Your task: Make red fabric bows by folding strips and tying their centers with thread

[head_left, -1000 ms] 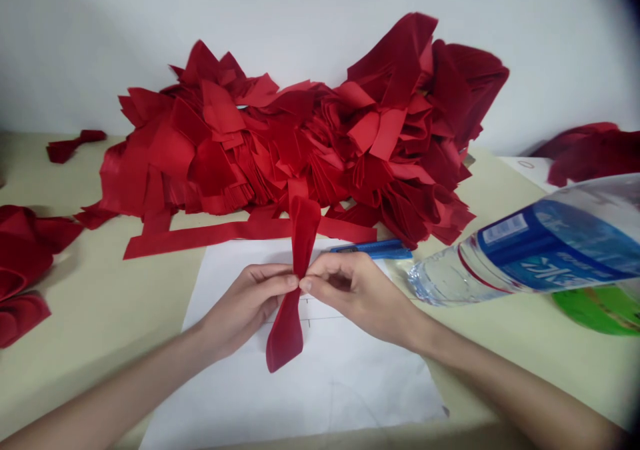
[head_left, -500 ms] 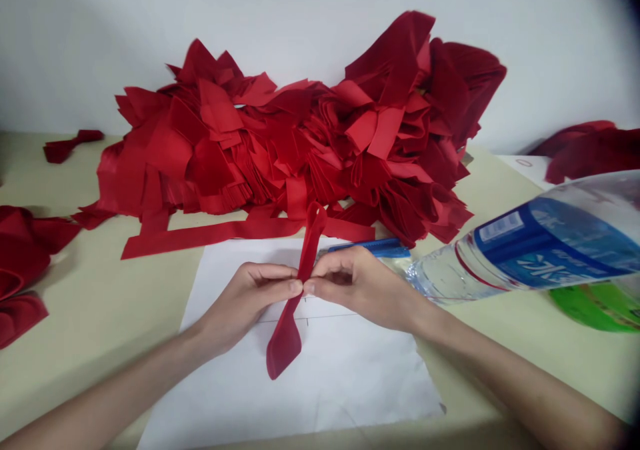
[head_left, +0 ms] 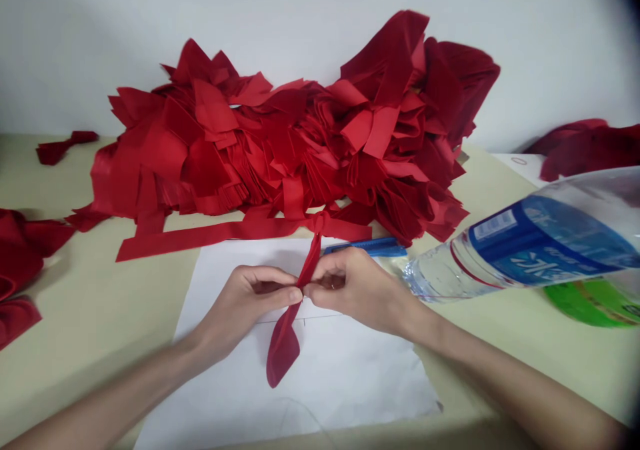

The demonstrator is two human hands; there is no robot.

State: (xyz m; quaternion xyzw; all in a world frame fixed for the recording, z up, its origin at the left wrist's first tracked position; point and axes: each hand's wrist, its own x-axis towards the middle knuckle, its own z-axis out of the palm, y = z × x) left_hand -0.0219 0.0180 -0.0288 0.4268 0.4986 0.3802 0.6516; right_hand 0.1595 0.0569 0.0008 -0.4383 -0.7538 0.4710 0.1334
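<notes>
The narrow waist of a looped red ribbon [head_left: 285, 350] is pinched by the 2 hands, thumb against forefinger, with almost no gap left between the tips. The left side of the waist is gripped by the left hand [head_left: 253, 295], and the right side by the right hand [head_left: 357, 289]; how much fabric lies between the right fingertips is hidden. 1 loop is pointed away beyond the grip and seen nearly edge-on; the other, wider, is hung below it on the near side.

Under the grip, a white sheet [head_left: 360, 377] marked with thin dark lines is spread on the pale table [head_left: 125, 317]. Just beyond the right hand, a blue tool [head_left: 373, 247] is partly covered by the knuckles. Farther past the grip, a flat red strip [head_left: 210, 235] is laid crosswise, its middle overlapped in view by the far loop. Behind that strip, a large pile of red ribbon pieces [head_left: 280, 137] is heaped near the wall [head_left: 280, 10].

To the right of the grip, a clear bottle [head_left: 530, 240] with a blue label is seen slanted, and a green item [head_left: 575, 303] is partly hidden by it. Well left of the grip, more red pieces [head_left: 20, 257] are cut off by the view's edge.
</notes>
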